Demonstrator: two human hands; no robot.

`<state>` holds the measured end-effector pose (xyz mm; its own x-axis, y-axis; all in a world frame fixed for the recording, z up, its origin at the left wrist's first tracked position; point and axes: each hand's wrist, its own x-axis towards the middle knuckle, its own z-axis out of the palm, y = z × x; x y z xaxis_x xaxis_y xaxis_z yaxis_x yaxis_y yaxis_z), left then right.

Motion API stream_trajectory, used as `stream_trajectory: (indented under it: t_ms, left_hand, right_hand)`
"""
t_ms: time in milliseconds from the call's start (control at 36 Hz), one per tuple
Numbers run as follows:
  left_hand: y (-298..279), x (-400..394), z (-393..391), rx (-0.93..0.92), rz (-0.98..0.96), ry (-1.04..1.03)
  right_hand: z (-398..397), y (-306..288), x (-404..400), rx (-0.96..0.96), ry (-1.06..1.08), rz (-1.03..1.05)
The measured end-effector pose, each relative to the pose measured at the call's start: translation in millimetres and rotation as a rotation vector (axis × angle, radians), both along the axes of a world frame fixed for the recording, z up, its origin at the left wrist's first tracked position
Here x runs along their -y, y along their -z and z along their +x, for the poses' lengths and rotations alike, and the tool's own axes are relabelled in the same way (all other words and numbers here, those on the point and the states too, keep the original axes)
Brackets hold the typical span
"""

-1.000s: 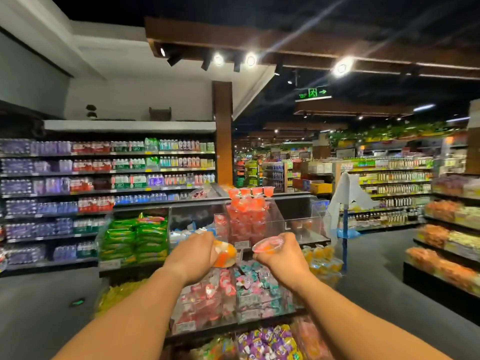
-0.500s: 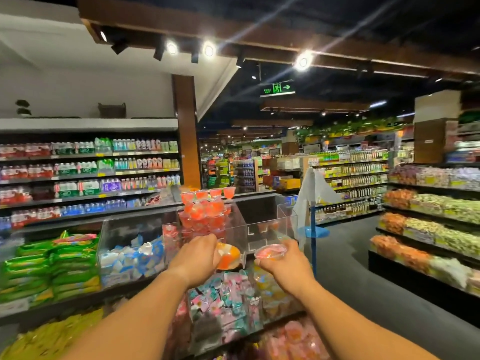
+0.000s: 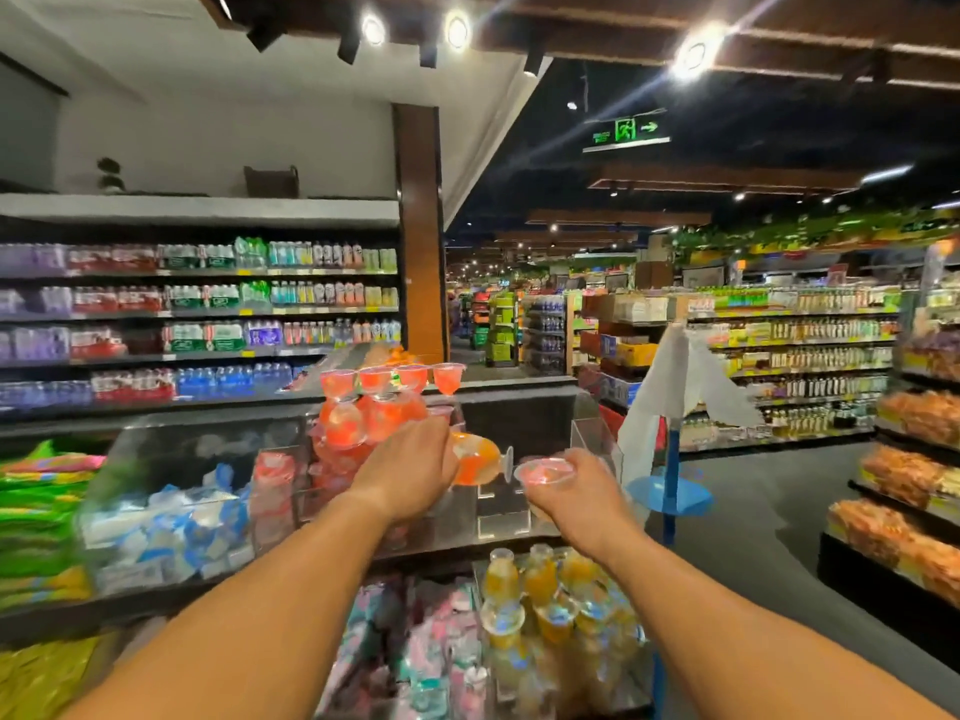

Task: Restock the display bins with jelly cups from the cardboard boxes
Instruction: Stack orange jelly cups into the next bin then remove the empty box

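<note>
The tiered display stand (image 3: 498,394) carried clear acrylic bins (image 3: 589,433). One upper bin held stacked red jelly cups (image 3: 358,413); a lower bin held yellow cups (image 3: 540,600).

Two bare forearms reach in from the near edge, one at the left and one at the right. No sleeve, cuff, watch, bracelet or glove shows on either. The left hand (image 3: 402,472) and the right hand (image 3: 576,493) are bare too, with no rings visible. Nothing else of the person shows.
</note>
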<state>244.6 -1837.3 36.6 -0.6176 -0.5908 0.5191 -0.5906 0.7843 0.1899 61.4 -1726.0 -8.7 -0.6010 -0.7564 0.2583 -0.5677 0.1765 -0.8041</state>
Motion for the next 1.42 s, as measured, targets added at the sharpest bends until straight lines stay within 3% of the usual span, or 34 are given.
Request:
stream_trajectory:
  t_ms: [528, 806, 972, 1139, 1417]
  left_hand:
    - [-26, 145, -110, -0.173, -0.081, -0.076]
    - [-4, 186, -147, -0.155, -0.059, -0.15]
    - [11, 203, -166, -0.146, 0.013, -0.142]
    - [9, 206, -178, -0.152, -0.012, -0.122]
    - [16, 212, -184, -0.125, -0.044, -0.136]
  right_hand:
    - [-147, -20, 204, -0.353, -0.009, 0.32]
    - [-179, 28, 313, -0.519, -0.316, 0.6]
    - [-196, 52, 343, -0.628, -0.424, 0.711]
    - [-200, 56, 360, -0.962, -0.44, 0.745]
    - [-206, 74, 383, -1.012, -0.492, 0.945]
